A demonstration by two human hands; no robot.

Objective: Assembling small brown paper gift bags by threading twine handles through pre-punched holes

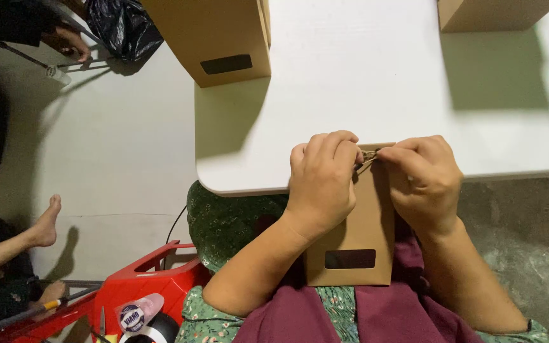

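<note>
The left hand (322, 184) and right hand (424, 181) cover the top edge of the brown paper bag (354, 244), so its closure is hidden; the small thing pinched between the fingertips, perhaps a twist of string, is too small to tell. Two more paper bags (223, 38) on the white table (363, 82) are cut off by the upper edge.

Head view, looking down. Left hand (321, 184) and right hand (422, 181) grip top edge of brown paper bag (357, 228), fingers curled, pinching small cord/tie (368, 154) between them. Bag has dark rectangular window near its bottom; bag leans from lap against near edge of white table (363, 76). Far side of table: 2 more brown bags, one far left (214, 38) w/ dark window, one far right (490, 14). Left of person: red plastic stool (141, 282), tape roll (133, 316). Far left: another person's bare foot (46, 222); black plastic bag (124, 25) at top.
</note>
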